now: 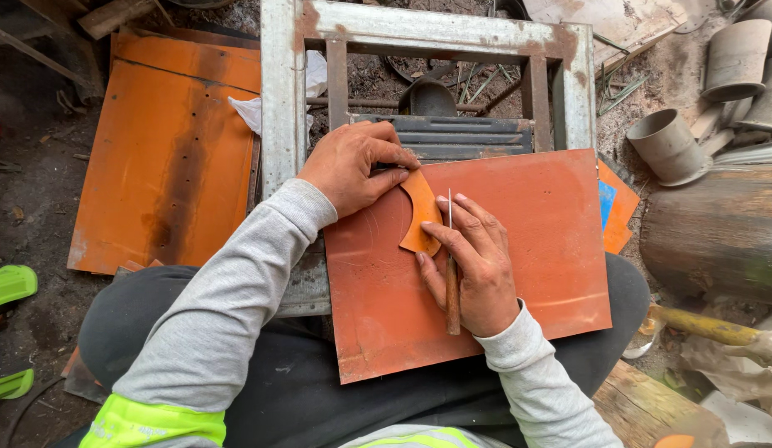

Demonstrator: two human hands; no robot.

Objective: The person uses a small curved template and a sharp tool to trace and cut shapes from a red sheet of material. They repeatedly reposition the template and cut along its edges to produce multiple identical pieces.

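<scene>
An orange metal sheet [519, 249] lies on a rusty steel frame [280, 99] and over my lap. On the sheet sits a small curved orange template [421, 217]. My left hand [353, 166] presses down on the template's upper left edge. In my right hand [473, 265] is a thin scriber with a wooden handle [452, 294]. Its metal tip points up along the template's right edge.
A bigger orange sheet [166, 166] lies on the ground to the left. Grey metal pipe sections [668, 145] and a dark drum [718, 232] sit at the right. More orange and blue scraps [614, 207] poke out beyond the sheet. A yellow-handled tool [701, 325] lies lower right.
</scene>
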